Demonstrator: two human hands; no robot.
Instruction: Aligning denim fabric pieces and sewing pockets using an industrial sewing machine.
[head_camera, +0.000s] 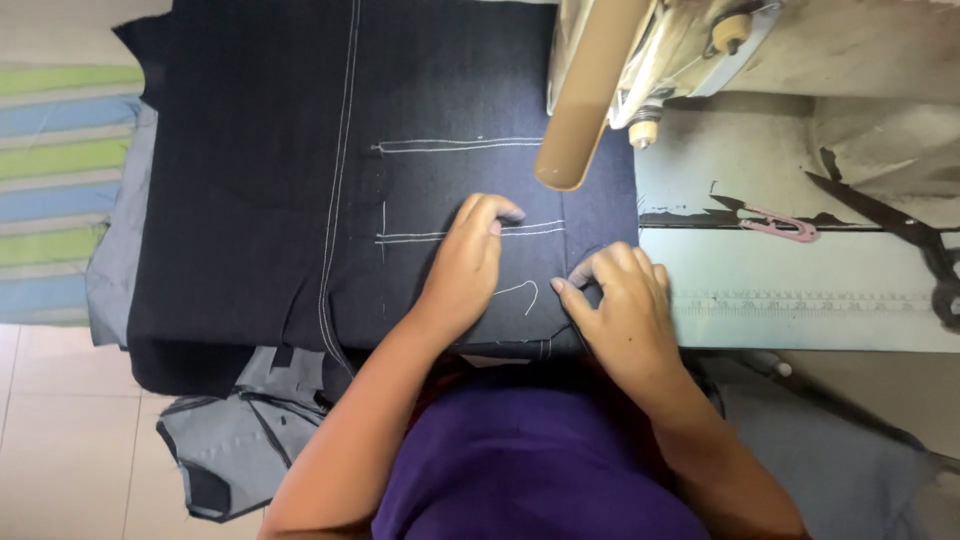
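Dark denim panel (300, 200): laid flat across the bench (800, 290), its long axis running away from the person, white double stitching seen along its length and in short cross rows.

Left hand (465, 265): pressed down on the denim, fingers curled, tips set on a short stitched row; nothing is gripped.

Right hand (620, 305): placed at the panel's right edge, just beside the left hand; thumb and fingers are pinched together on a fold of the cloth. It is the hand nearer the sewing machine head (640, 70).

Relation: the machine head is found beyond and slightly right of both hands, with stitched denim lying between.

Nearby: pink thread snips (780, 225) and dark scissors (900, 230) are set on the bench to the right, well apart from the hands. Grey cloth pieces (230, 440) are hung below the bench edge. A striped cloth (55, 170) is seen at far left.
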